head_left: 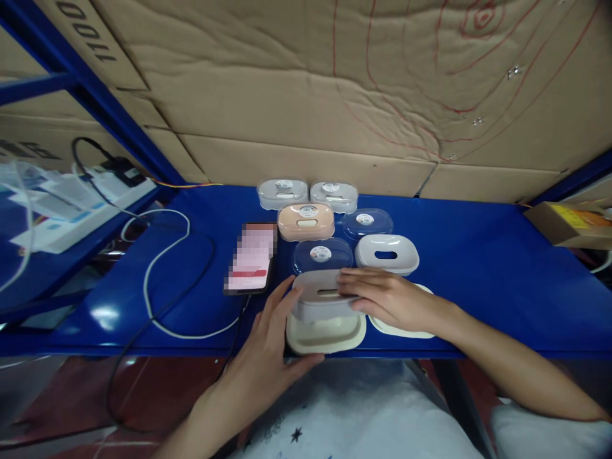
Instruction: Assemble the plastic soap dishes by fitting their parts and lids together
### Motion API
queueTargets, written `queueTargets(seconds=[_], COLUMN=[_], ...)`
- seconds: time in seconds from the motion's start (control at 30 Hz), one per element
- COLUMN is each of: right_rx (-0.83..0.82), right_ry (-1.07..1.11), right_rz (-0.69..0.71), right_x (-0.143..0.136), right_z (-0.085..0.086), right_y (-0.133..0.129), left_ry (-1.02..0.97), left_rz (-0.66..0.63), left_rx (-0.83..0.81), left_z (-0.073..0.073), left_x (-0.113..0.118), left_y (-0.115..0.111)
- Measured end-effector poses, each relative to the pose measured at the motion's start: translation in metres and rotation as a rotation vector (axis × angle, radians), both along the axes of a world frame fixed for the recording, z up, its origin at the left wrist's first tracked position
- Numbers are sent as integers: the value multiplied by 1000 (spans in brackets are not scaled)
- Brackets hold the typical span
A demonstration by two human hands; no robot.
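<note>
At the blue table's front edge, a grey oval soap dish insert (313, 310) with a slot sits over a cream soap dish base (326, 341), slightly tilted. My left hand (268, 338) curls round the left side of both, its thumb at the base's front and its fingers beside the insert. My right hand (387, 296) grips the insert's right end, fingertips on its top near the slot. Partly hidden under my right wrist lies another cream base (401, 328). Just behind are a white slotted insert (410, 258) and a clear lid (306, 258) with a round sticker.
Two grey lidded dishes (283, 194), a peach lidded dish (306, 228) and another clear lid (366, 228) stand farther back. A phone (251, 261) lies left, near a white cable (149, 280) and power strip (71, 220). Cardboard (268, 83) walls the back; a carton (559, 226) stands right.
</note>
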State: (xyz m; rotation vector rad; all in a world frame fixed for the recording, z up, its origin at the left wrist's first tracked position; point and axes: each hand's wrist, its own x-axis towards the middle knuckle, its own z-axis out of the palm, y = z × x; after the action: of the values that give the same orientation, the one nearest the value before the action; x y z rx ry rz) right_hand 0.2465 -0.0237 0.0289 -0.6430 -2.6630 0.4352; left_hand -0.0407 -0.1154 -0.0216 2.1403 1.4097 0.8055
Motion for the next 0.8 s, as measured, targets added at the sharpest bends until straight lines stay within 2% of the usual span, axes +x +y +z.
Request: queueTargets(seconds=[0.1, 0.23, 0.33, 0.6, 0.7, 0.8], right_rx=[15, 30, 42, 77, 62, 29], right_ry=[-7, -27, -32, -32, -39, -41], right_rz=[18, 35, 29, -8, 13, 3], right_x=[0, -2, -3, -5, -3, -2], right_z=[-2, -6, -9, -14, -8, 4], right_y=[0, -2, -3, -7, -6, 5], left_ry=[106, 176, 254, 378, 384, 377], left_rz=[-47, -109, -131, -235, -242, -253], left_rx=[14, -82, -136, -136, -128, -137], left_z=[5, 21, 28, 29, 30, 29], left_x=[-11, -18, -18, -17, -16, -15], left_y=[-11, -23, -25, -19, -19, -18])
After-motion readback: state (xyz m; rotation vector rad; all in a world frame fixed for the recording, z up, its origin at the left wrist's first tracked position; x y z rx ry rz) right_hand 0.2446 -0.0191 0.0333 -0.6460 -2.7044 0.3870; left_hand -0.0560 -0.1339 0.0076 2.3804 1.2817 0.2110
